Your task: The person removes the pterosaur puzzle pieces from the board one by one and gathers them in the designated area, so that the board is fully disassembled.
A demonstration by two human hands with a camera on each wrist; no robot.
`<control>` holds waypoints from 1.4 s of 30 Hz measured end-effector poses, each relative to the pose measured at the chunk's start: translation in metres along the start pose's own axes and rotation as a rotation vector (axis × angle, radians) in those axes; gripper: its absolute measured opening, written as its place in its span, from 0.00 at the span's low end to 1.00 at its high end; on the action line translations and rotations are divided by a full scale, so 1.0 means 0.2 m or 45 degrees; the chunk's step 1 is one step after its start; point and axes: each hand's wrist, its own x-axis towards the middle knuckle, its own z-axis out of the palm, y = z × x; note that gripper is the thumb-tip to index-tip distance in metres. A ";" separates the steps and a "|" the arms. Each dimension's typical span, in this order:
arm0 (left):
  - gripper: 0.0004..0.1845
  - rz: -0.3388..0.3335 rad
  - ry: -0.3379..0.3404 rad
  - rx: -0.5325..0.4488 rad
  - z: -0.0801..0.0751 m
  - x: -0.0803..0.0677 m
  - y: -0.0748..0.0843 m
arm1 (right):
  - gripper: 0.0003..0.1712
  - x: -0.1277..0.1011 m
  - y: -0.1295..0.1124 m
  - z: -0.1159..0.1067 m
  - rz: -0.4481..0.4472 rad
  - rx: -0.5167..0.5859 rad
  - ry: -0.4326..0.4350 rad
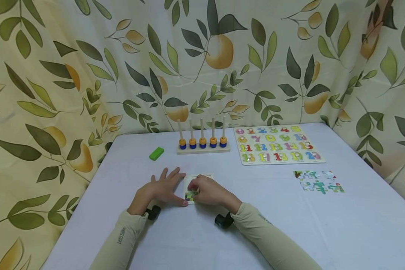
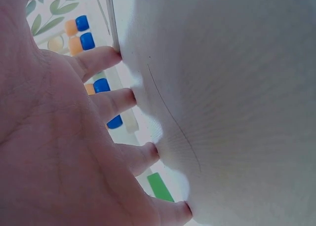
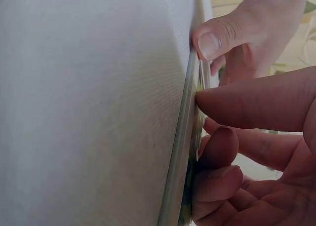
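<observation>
A small pale puzzle frame (image 1: 185, 183) lies flat on the white table, with green and dark puzzle pieces (image 1: 189, 196) in its near left corner. My left hand (image 1: 163, 189) rests at the frame's left side, its fingers spread on the cloth. The left thumb (image 3: 212, 42) touches the frame's near edge in the right wrist view. Over the frame, my right hand (image 1: 209, 191) has curled fingers and pinches at a puzzle piece low against the surface; the hand hides much of that piece and the frame's right part. In the left wrist view, the left fingertips (image 2: 150, 152) touch the cloth.
Behind the hands stand a green block (image 1: 156, 153) and a pegged wooden stand (image 1: 202, 149) with orange and blue beads. A number board (image 1: 270, 163) lies at the back right. Several loose puzzle pieces (image 1: 318, 186) lie to the right. A patterned curtain (image 1: 128, 67) hangs behind the table.
</observation>
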 end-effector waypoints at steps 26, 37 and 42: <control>0.62 0.021 0.006 -0.005 0.01 0.03 -0.02 | 0.15 0.00 0.02 0.01 0.137 0.321 0.036; 0.60 0.018 0.001 0.011 0.00 0.00 0.00 | 0.08 0.01 0.03 0.03 0.142 0.367 0.157; 0.63 0.037 0.006 -0.010 0.02 0.02 -0.03 | 0.06 0.00 0.02 0.02 0.177 0.436 0.178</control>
